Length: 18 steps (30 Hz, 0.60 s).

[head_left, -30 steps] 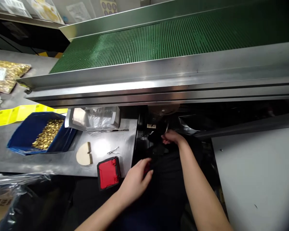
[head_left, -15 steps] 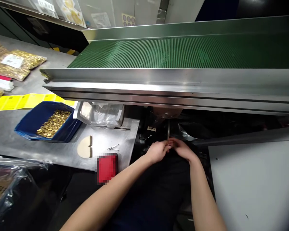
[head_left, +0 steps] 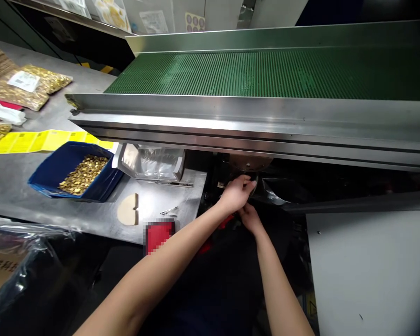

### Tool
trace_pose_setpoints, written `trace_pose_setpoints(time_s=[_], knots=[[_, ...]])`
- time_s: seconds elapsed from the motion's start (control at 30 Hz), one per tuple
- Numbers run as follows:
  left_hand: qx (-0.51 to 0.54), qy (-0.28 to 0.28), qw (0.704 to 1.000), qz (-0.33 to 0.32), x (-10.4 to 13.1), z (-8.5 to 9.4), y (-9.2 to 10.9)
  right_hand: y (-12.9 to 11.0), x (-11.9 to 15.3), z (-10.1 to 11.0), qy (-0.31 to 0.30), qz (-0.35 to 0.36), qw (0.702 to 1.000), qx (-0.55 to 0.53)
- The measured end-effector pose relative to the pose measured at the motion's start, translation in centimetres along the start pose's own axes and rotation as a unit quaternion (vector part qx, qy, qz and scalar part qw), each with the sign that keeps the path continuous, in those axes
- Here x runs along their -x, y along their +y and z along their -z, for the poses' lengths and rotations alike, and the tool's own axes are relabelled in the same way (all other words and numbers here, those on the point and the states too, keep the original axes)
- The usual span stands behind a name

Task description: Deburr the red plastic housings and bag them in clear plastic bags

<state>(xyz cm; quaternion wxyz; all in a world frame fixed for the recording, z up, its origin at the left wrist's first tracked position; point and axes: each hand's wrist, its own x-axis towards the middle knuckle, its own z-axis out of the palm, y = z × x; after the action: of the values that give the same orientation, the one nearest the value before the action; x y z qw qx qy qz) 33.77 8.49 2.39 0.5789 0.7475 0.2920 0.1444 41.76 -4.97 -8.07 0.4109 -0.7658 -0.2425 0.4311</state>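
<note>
My left hand (head_left: pixel 236 193) is reached up under the edge of the conveyor, fingers curled beside a thin shiny edge (head_left: pixel 255 181); what they hold is hidden. Just below it, my right hand (head_left: pixel 251 218) is closed, its fingertips partly behind the left wrist, and I cannot make out what is in them. A small red patch (head_left: pixel 226 221) shows under my left forearm. Above the hands a brownish rounded piece (head_left: pixel 249 162) shows below the conveyor's metal side. Clear plastic (head_left: pixel 275 191) hangs to the right of the hands.
A green ribbed conveyor belt (head_left: pixel 210 72) crosses ahead. On the metal table (head_left: pixel 7 182) at left are a blue bin (head_left: pixel 44 179) of gold pieces, a grey box (head_left: pixel 180 163), a heart-shaped pale piece (head_left: pixel 128 210) and a pixelated red item (head_left: pixel 157 235). A white panel (head_left: pixel 367 266) stands at right.
My left hand has moved up toward the conveyor's underside. My right hand has shifted left and slightly down, below the left one. The red patch under my forearm has come into view.
</note>
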Motion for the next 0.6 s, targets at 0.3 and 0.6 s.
trace_pose_setpoints(time_s=[0.3, 0.6], knots=[[-0.019, 0.083, 0.996, 0.016, 14.0, 2.3, -2.8, -2.8, -8.1, 2.7, 0.064, -0.065, 0.987, -0.129], [0.31, -0.009, 0.902, 0.302, 7.6, 0.8, -6.6, -3.2, -12.5, 0.8, 0.009, -0.084, 0.996, 0.002]])
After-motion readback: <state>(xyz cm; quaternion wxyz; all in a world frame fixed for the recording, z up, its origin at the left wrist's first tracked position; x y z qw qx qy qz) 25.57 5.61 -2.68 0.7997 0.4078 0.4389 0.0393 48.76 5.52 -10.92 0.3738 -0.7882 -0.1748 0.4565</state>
